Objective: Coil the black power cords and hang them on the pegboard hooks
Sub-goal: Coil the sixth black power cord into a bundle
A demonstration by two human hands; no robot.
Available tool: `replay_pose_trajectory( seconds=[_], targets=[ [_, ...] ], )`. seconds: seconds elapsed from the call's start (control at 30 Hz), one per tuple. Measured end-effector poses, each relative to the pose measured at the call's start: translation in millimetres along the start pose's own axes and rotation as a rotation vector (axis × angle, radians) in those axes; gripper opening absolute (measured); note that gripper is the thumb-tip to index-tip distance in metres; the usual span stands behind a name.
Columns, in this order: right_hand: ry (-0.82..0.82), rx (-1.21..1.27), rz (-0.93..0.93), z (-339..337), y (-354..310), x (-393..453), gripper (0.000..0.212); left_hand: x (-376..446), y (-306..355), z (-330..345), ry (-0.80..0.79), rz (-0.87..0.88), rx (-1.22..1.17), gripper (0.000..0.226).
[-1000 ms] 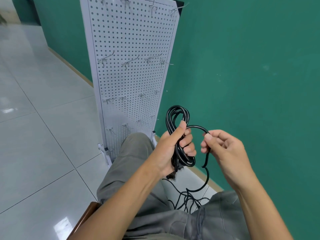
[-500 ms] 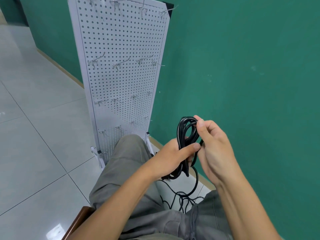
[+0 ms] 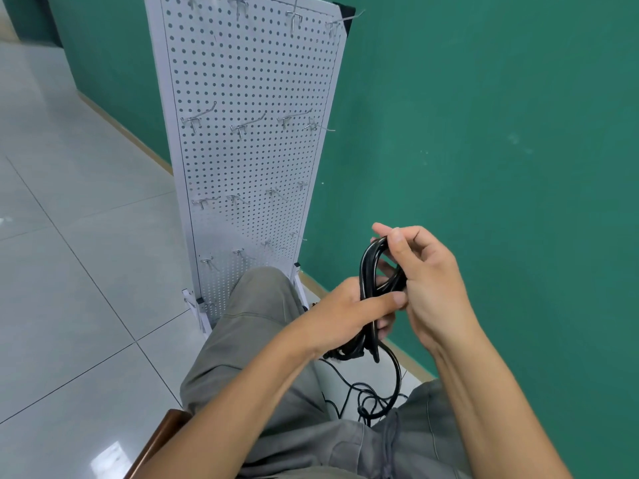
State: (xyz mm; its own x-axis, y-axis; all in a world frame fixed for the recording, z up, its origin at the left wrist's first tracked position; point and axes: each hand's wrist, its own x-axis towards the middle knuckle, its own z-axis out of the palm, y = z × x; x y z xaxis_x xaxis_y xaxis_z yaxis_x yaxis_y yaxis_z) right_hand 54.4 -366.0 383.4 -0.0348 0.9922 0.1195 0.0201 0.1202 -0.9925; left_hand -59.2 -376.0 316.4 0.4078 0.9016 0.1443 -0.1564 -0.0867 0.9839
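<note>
Between the two hands, in front of the lap: black power cord, glossy, gathered into several narrow upright loops. Clamped around the middle by the left hand, thumb laid flat across the front of the strands, fingers wrapped behind. Pinched at the top bend by the right hand, thumb and forefinger closed on the loops, remaining fingers curled beside them. Below the left hand, a thick bunch of loop ends, and one loose length curving down to a thin tangle of cord on the floor between the knees. No container anywhere in view.

Beyond the hands, up and to the left: white pegboard, upright on small feet against a green wall, leaning slightly. Rows of silver hooks across it, all bare, nothing hanging. Grey trousers under the forearms, with a brown chair edge at the lower left, below the left forearm.
</note>
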Motion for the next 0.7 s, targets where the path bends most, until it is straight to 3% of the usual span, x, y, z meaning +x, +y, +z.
replay_pose_trajectory(
  seconds=[0.17, 0.43, 0.63, 0.7],
  targets=[
    [-0.066, 0.008, 0.022, -10, 11, 4, 0.017, 1, -4, 4, 0.008, -0.024, -0.132, 0.021],
    [-0.302, -0.057, 0.15, -9, 53, -7, 0.071, 1, 0, -22, 0.251, 0.007, -0.258, 0.022],
    [-0.269, -0.228, 0.088, 3, 76, -23, 0.035, 3, 5, -43, 0.565, 0.031, -0.584, 0.023],
    [-0.241, -0.241, 0.088, 5, 84, -24, 0.038, 4, 5, -48, 0.662, 0.042, -0.658, 0.025]
  ],
)
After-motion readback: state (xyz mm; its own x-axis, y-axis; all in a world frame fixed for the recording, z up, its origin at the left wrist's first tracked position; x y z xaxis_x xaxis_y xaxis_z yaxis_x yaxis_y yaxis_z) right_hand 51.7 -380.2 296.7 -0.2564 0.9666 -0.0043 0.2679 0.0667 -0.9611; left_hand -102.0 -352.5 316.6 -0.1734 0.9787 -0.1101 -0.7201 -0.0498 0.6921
